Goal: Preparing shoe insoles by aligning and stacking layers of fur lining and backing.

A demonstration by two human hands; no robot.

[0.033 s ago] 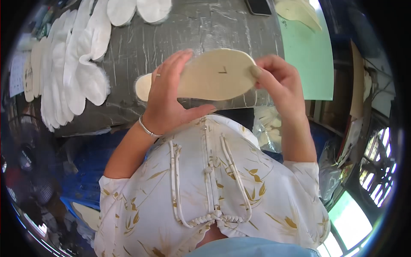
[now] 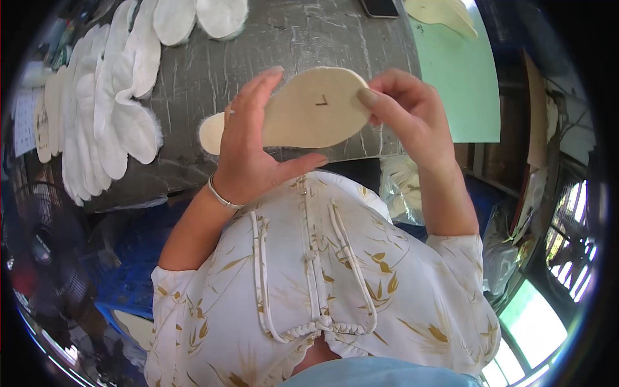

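Both hands hold a cream insole up in the air, just above the near edge of the grey bench. The left hand grips the insole's narrow heel half, fingers closed over its face and the thumb pressed underneath. The right hand pinches the wide toe end, fingers closed on its rim. On the bench, left of the insole, a fanned row of white fleecy insoles lies overlapping. Beyond the insole, at the bench's far right, a green mat carries more cream insoles.
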